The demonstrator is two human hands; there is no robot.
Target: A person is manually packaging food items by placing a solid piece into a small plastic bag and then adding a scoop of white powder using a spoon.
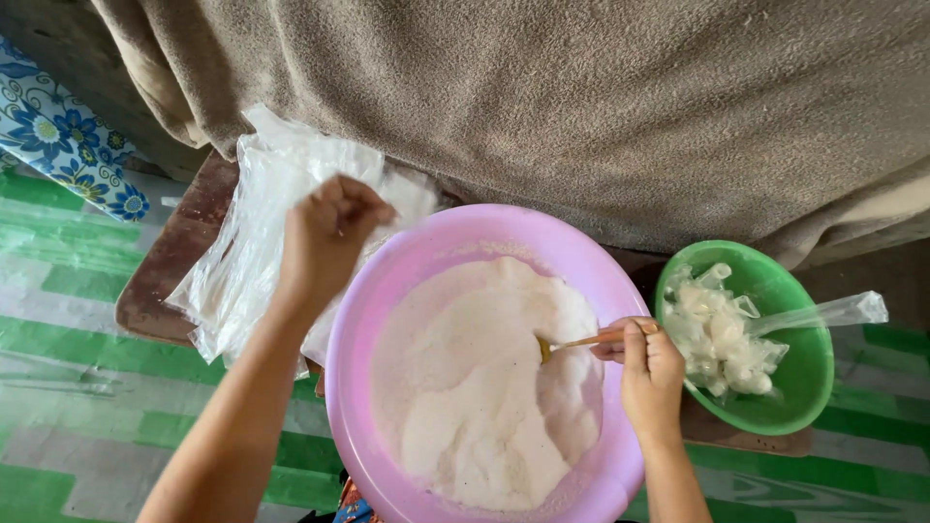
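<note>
Spoon [572, 342] in right-hand fingers [628, 341] — pinched.

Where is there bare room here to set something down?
Little on the wooden board: only its left edge strip beside the plastic bags. The pink basin and green bowl crowd the rest. The green-patterned floor left of the board is open.

We've got soft, even daylight here, barely any shadows, no harsh glare; edges look a bit stretched and smeary.
</note>
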